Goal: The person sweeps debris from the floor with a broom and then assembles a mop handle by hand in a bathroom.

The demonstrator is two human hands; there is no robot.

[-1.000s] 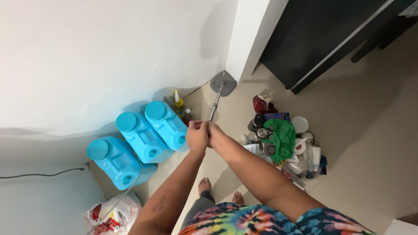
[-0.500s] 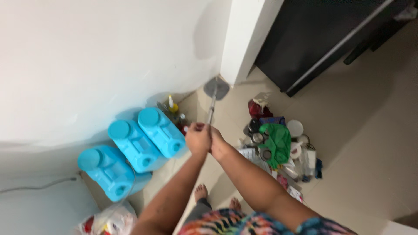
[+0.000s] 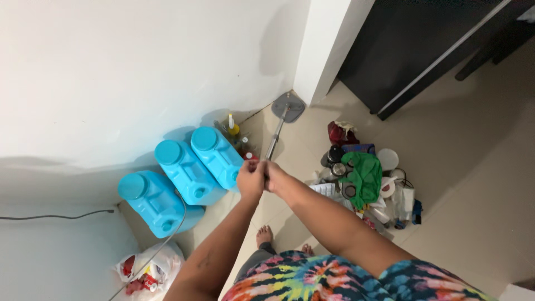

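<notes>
We see both hands clasped together at the top of a mop handle, the left hand and the right hand touching one another, each with its fingers clenched round the metal shaft. The shaft slants away from us to the grey flat mop head, which lies on the tiled floor right in the corner, against the foot of the white wall and just beside the white pillar. We judge the mopping to be in hand rather than finished: the head sits at the far end of its reach, tucked into the corner, while much of the floor around us shows no clear sign of being wet or dry, so we cannot tell how much has been covered. The floor to the right is taken up by a heap of small things, among them a green cloth, a red bag and a white lid, and that patch cannot be wiped while they lie there. To the left three blue water jugs stand in a row along the wall, with a few small bottles behind them near the corner, and a plastic bag lies near our bare feet.
</notes>
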